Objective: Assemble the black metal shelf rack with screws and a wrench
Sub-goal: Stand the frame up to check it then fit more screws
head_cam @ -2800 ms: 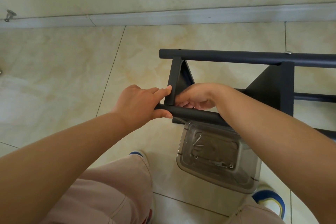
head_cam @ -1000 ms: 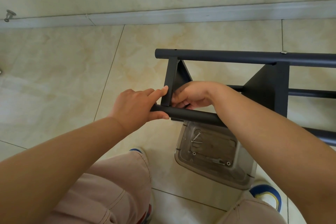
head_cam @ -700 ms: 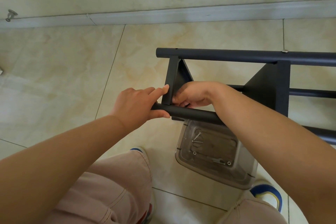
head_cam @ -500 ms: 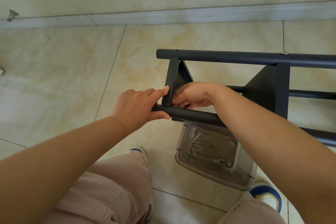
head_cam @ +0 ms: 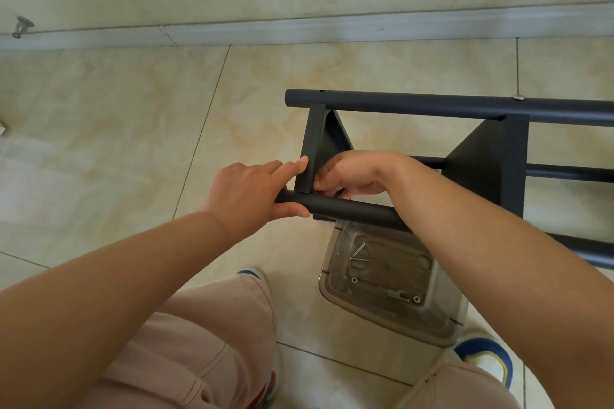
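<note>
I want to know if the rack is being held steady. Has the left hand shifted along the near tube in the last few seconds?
No. The left hand grips the same end of the near tube, beside the upright bracket.

Counted: 1 black metal shelf rack (head_cam: 465,106) at right of frame, 1 clear plastic tray (head_cam: 335,289) at lower centre holding 2 long silver screws (head_cam: 358,248), 2 small washers (head_cam: 354,280) and 1 small flat wrench (head_cam: 397,294); 2 hands, 2 blue-and-white shoes (head_cam: 486,357).

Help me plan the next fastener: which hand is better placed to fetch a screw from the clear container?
Right. The right hand works directly above the clear container holding a screw; the left hand grips the near tube, steadying it.
</note>
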